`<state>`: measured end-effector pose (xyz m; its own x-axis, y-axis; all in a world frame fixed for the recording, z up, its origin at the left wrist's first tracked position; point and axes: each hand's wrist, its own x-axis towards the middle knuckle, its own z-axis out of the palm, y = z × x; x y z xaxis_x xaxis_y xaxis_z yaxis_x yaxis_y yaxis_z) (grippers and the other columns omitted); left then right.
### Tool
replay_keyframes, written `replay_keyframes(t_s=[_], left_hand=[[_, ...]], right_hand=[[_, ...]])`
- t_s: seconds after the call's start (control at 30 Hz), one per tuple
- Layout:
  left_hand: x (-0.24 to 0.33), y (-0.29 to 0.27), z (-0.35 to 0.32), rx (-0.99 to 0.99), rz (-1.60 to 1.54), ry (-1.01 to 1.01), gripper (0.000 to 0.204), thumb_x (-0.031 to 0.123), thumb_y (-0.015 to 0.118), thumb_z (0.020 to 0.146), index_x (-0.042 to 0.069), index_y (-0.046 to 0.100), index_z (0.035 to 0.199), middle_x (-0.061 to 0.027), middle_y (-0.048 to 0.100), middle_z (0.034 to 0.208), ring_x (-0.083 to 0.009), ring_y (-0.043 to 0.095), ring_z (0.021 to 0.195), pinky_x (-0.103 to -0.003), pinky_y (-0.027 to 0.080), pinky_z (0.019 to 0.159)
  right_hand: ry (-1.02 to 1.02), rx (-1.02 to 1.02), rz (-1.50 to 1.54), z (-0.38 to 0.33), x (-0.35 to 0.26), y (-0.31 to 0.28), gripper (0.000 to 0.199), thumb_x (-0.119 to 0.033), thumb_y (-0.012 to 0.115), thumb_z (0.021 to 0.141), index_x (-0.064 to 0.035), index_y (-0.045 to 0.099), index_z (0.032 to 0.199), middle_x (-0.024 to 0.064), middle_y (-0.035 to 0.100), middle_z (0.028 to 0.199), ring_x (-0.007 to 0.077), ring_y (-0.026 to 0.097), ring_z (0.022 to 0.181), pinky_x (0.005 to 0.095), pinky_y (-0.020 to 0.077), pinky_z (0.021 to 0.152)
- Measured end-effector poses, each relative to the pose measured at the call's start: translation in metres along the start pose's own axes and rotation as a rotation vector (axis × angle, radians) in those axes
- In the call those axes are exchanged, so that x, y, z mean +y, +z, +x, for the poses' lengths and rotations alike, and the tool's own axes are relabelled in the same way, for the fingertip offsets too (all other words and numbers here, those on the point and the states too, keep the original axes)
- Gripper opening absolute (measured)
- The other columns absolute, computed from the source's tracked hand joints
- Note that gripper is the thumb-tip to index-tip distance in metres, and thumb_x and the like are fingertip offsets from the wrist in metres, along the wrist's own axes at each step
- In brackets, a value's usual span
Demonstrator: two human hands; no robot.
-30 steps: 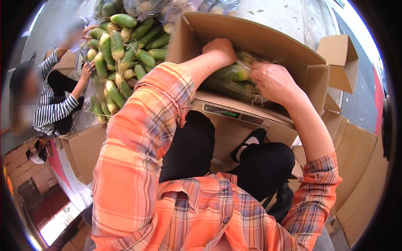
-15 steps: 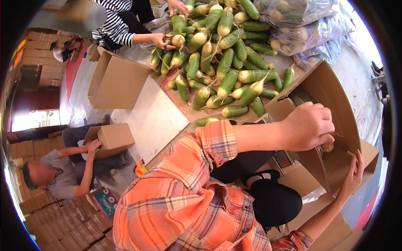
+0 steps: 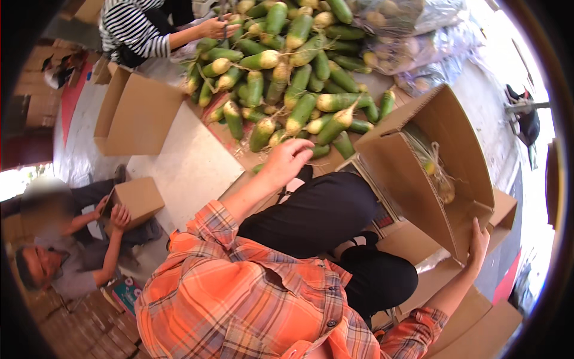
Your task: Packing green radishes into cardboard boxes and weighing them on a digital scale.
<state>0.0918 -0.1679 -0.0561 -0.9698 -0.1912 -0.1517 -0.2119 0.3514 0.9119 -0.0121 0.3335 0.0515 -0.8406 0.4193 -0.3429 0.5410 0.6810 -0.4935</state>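
Note:
My left hand (image 3: 289,163) is over the near edge of a pile of green radishes (image 3: 300,113) with pale root ends. Its fingers are apart and slightly bent, and nothing is in them. On the right, an upright cardboard box (image 3: 412,194) stands with its top open. My right hand (image 3: 478,243) grips the near right edge of that box. Inside it lie a few radishes (image 3: 441,173), partly hidden by the walls; their thin roots show.
A scale (image 3: 382,220) is partly under the box. Plastic bags of radishes (image 3: 412,54) lie at the back. Two other people work at the left, near cardboard boxes (image 3: 143,113) and a pale board (image 3: 185,158). Stacked cartons (image 3: 89,329) fill the lower left.
My left hand has come out from over the box and moved left to the radish pile. My right hand stays at the box's edge. The view has shifted a little to the right.

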Motion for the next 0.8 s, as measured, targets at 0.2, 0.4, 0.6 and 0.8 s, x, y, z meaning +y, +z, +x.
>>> replay_keyframes(t_s=[0.2,0.4,0.6,0.8], left_hand=[[0.133,0.035,0.108,-0.154,0.059,0.250,0.061,0.040,0.063,0.077,-0.004,0.047,0.117,-0.0106,0.057,0.068,-0.0208,0.056,0.062,-0.032,0.044,0.059],[0.183,0.101,0.181,-0.560,0.526,0.098,0.062,0.040,0.057,0.076,-0.002,0.047,0.120,-0.0257,0.053,0.113,-0.0326,0.052,0.108,-0.039,0.042,0.090],[0.140,0.071,0.173,-0.503,0.545,0.285,0.034,0.014,0.050,0.072,-0.005,0.055,0.099,-0.0237,0.061,0.093,-0.0323,0.058,0.093,-0.039,0.045,0.082],[0.122,-0.032,0.120,-0.382,0.228,0.134,0.026,0.012,0.050,0.068,-0.007,0.056,0.085,-0.0224,0.061,0.081,-0.0300,0.060,0.078,-0.038,0.046,0.069]], right_hand=[[0.085,-0.052,-0.123,0.019,0.014,-0.017,0.040,-0.038,0.061,0.080,0.0019,0.061,0.079,0.0036,0.055,0.060,0.0115,0.048,0.044,0.0263,0.0331,0.037],[0.042,-0.107,0.064,0.004,0.005,-0.017,0.029,-0.023,0.059,0.080,0.0045,0.060,0.088,0.0045,0.058,0.068,0.0122,0.052,0.052,0.0259,0.0392,0.046],[-0.032,-0.123,0.159,-0.018,-0.010,-0.009,0.022,-0.012,0.054,0.079,0.0058,0.060,0.091,0.0085,0.062,0.079,0.0129,0.056,0.065,0.0259,0.0434,0.058],[-0.254,-0.161,0.207,-0.058,-0.093,0.001,0.020,-0.013,0.053,0.079,0.0048,0.059,0.083,0.0023,0.056,0.067,0.0092,0.048,0.055,0.0248,0.0372,0.050]])
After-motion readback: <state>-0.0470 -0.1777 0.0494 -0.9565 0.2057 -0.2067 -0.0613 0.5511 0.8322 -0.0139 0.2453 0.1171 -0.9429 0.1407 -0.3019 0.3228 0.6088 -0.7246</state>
